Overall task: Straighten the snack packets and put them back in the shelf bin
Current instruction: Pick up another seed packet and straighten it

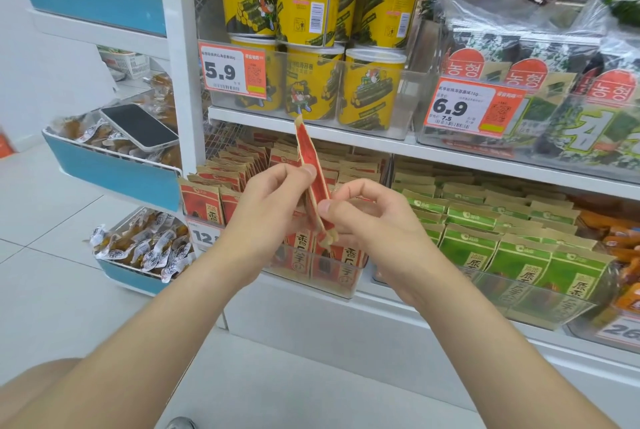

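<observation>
A red and tan snack packet [311, 165] stands edge-on in front of the lower shelf, held between both hands. My left hand [268, 206] pinches its left side near the middle. My right hand [363, 217] pinches its lower right edge with thumb and curled fingers. Behind and below them is the clear shelf bin [341, 281] filled with several rows of the same red packets [207, 196], standing upright. My hands hide part of the bin's front row.
A neighbouring clear bin [540, 304] holds green packets to the right. Yellow tubs [311, 82] and seaweed packs [540, 89] fill the shelf above. At left, blue-fronted bins hold small wrapped snacks [145, 248], and a phone [140, 127] lies on one. Orange packets [620, 238] sit at far right.
</observation>
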